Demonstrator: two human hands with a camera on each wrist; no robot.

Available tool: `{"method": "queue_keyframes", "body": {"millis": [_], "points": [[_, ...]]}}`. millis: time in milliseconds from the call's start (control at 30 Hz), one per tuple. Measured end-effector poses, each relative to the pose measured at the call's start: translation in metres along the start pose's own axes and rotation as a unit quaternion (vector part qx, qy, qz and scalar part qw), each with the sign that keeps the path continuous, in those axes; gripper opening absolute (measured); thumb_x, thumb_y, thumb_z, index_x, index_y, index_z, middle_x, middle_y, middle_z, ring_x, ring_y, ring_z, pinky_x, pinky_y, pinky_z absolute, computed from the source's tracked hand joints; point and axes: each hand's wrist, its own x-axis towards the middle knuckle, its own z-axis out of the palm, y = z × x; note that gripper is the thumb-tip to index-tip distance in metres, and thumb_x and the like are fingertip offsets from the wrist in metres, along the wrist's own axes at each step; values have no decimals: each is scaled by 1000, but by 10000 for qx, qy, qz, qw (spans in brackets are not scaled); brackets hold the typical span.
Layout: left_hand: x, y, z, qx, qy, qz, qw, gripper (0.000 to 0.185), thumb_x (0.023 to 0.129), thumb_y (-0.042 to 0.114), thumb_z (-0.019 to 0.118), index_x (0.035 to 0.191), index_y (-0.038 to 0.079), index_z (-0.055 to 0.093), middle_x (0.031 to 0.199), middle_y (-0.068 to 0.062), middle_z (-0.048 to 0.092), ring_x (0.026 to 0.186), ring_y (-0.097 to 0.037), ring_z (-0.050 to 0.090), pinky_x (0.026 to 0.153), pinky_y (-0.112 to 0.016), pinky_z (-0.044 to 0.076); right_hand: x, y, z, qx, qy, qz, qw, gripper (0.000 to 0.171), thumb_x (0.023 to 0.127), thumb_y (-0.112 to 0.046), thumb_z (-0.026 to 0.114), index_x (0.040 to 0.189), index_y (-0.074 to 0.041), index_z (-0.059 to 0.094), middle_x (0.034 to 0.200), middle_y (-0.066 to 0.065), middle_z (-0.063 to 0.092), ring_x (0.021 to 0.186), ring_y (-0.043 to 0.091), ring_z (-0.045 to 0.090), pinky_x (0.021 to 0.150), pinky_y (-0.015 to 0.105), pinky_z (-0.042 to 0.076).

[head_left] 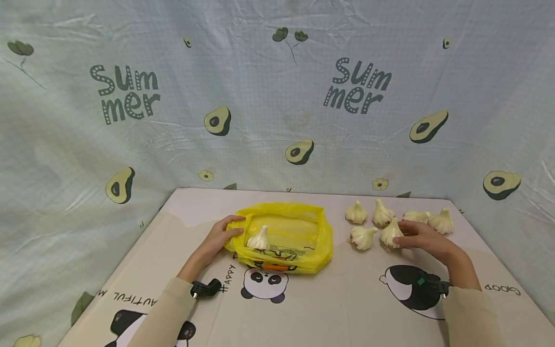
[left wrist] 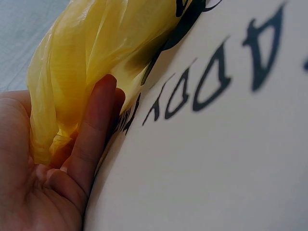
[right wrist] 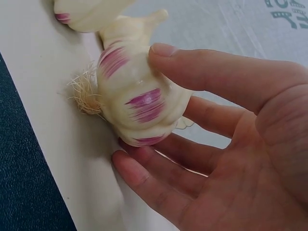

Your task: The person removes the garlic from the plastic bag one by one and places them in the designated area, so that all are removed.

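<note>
A yellow plastic bag (head_left: 299, 241) lies open on the table's middle, with one garlic bulb (head_left: 260, 238) inside it. My left hand (head_left: 231, 231) grips the bag's left rim, thumb on top; in the left wrist view the bunched yellow plastic (left wrist: 72, 72) sits against my fingers (left wrist: 94, 130). To the right, my right hand (head_left: 401, 237) holds a purple-streaked garlic bulb (right wrist: 139, 101) on the mat, with the thumb (right wrist: 202, 67) over it and the fingers (right wrist: 154, 183) beneath. The same bulb (head_left: 389, 233) stands among the loose ones.
Several loose garlic bulbs lie around my right hand: (head_left: 356, 213), (head_left: 382, 214), (head_left: 362, 237), (head_left: 442, 221). The table mat (head_left: 347, 308) carries panda prints and lettering. An avocado-print cloth (head_left: 277, 120) hangs as a wall behind and at both sides.
</note>
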Motion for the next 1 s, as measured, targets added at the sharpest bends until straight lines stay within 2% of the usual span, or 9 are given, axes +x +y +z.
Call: {"method": "queue_keyframes", "body": {"millis": [167, 433, 800, 1000], "points": [[0, -1, -1, -102, 10, -119, 9999, 48, 102, 23, 61, 147, 9, 52, 166, -15, 34, 136, -29, 48, 96, -17, 49, 0, 1, 1, -12, 54, -62, 10000, 76, 97, -33, 67, 152, 11, 37, 153, 37, 43, 140, 55, 42, 106, 64, 46], [1, -1, -1, -116, -2, -102, 9999, 49, 103, 22, 60, 149, 7, 51, 167, -16, 31, 139, -31, 46, 99, -19, 48, 1, 3, 1, 66, 71, -100, 9999, 72, 97, -31, 66, 151, 8, 40, 150, 34, 47, 137, 52, 47, 102, 57, 50], [1, 0, 0, -59, 55, -182, 9998, 49, 102, 22, 60, 149, 9, 51, 168, -15, 30, 139, -31, 46, 103, -27, 48, 2, 3, 1, 128, 93, -139, 9998, 67, 98, -30, 66, 150, 5, 44, 148, 34, 50, 135, 51, 50, 100, 56, 51], [1, 0, 0, -58, 64, -194, 9998, 49, 102, 22, 60, 149, 9, 51, 168, -15, 31, 137, -30, 48, 101, -23, 48, 2, 3, 0, 187, 77, -152, 9997, 66, 97, -29, 66, 149, 5, 44, 147, 33, 52, 133, 48, 53, 97, 50, 52]]}}
